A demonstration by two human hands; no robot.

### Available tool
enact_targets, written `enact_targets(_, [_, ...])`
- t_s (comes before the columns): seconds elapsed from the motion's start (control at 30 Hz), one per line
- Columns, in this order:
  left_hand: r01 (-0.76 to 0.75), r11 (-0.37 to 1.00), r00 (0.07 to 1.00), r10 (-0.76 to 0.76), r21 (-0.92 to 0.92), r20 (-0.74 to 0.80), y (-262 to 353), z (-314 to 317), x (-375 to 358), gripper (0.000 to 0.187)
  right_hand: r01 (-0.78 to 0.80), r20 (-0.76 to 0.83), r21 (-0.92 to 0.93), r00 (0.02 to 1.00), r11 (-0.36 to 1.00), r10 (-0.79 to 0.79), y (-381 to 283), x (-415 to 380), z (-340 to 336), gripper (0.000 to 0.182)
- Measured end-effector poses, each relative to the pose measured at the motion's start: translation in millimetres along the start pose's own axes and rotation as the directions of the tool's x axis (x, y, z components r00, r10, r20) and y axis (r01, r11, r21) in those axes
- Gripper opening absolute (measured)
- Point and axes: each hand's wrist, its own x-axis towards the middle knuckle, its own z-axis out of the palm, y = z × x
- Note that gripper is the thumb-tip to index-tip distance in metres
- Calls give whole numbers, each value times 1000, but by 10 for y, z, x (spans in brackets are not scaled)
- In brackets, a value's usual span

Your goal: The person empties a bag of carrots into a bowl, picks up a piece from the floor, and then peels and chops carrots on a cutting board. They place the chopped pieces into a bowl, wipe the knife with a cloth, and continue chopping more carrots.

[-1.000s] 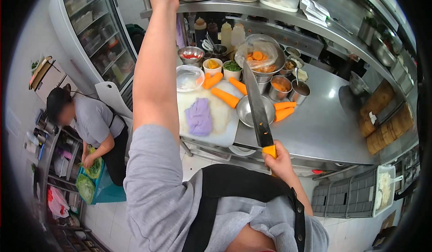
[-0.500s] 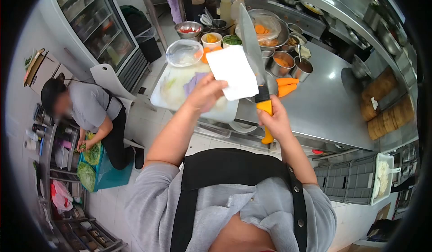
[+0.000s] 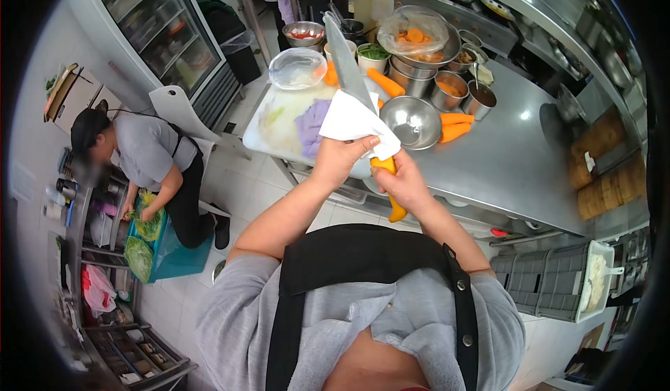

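My right hand [image 3: 405, 181] is closed round the yellow handle of a large kitchen knife [image 3: 343, 59], its blade pointing up and away. With my left hand [image 3: 343, 159] I grip a white paper towel [image 3: 352, 120], which is folded across the lower blade near the handle and hides that part. Below the hands lies a white cutting board [image 3: 269, 145] with a purple cloth [image 3: 313, 129] on it. Just beyond the knife sits a steel bowl [image 3: 412, 120], with peeled carrots [image 3: 456, 132] to its right.
A plastic-covered bowl [image 3: 292, 68] stands on the board's far edge. Steel pots [image 3: 448, 91] and a large bagged bowl of sliced carrots [image 3: 417, 36] crowd the steel counter [image 3: 516, 160]. At left, a seated person [image 3: 143, 150] handles leafy greens over a teal crate [image 3: 181, 251].
My left hand has brought the paper towel onto the blade, where it now wraps the lower part. The knife has shifted left and tilted. The view has moved slightly, showing the steel bowl more fully.
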Motion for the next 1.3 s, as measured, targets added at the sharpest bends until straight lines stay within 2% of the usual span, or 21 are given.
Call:
enact_targets(0.03, [-2,1000,1000,2,27,-12,-18,-6,-11,33,-7,7,-8,1000,1000,7,-1,1,9,52])
enact_targets(0.13, [-24,998,997,27,50,-72,-19,-10,13,35,-46,43,18,998,999,45,-24,-49,29,46])
enact_targets(0.23, [-82,996,984,87,43,-154,14,-7,145,38,-29,82,-60,996,998,34,-26,-45,-50,37])
enact_targets(0.33, [-117,993,977,119,22,-179,224,-42,369,41,31,85,-249,996,968,-10,-12,-94,-164,32])
enact_targets(0.4, [-105,994,977,98,-30,-188,335,-105,549,39,-16,85,-300,995,954,44,48,-181,-265,32])
enact_targets(0.53, [-123,991,980,129,46,-154,298,-230,877,37,-174,64,-322,977,931,204,71,-410,-469,32])
enact_targets(0.6, [-161,987,972,162,19,-170,299,-182,1048,35,-174,34,-377,979,910,201,101,-519,-603,33])
enact_targets(0.63, [-145,989,965,142,2,-222,269,-254,1196,40,-175,18,-404,980,898,199,116,-584,-676,33])
enact_targets(0.73, [-121,991,968,130,52,-217,326,-388,1520,37,-86,-24,-486,996,870,85,147,-842,-902,35])
enact_targets(0.77, [-152,986,970,163,71,-182,314,-359,1577,35,-127,-97,-414,991,901,95,147,-902,-983,33])
enact_targets(0.87, [-83,993,993,90,87,-81,155,-159,1627,30,-226,-307,-161,937,961,169,179,-1092,-1233,30])
enact_targets(0.9, [-39,997,994,45,66,-103,71,-74,1632,30,-157,-356,-107,928,982,109,275,-1127,-1356,29])
enact_targets(1.0, [97,995,982,-90,32,-168,-150,124,1701,30,-97,-497,-39,866,995,65,244,-1188,-1599,26])
enact_targets(1.03, [83,997,962,-79,6,-261,-236,239,1692,26,-110,-539,-59,840,992,61,187,-1202,-1641,19])
enact_targets(1.13, [92,995,937,-96,-27,-336,-570,266,1721,21,-142,-559,-78,826,987,75,232,-1248,-1866,23])
enact_targets(1.17, [175,984,931,-175,-29,-320,-573,330,1652,19,-144,-557,-68,826,987,83,270,-1249,-1920,23])
enact_targets(1.27, [223,974,933,-226,-44,-280,-726,447,1538,22,-154,-546,-42,831,987,106,424,-1203,-2048,22])
enact_targets(1.3, [307,951,927,-289,42,-241,-710,461,1489,14,-161,-542,-39,833,986,115,480,-1180,-2084,22])
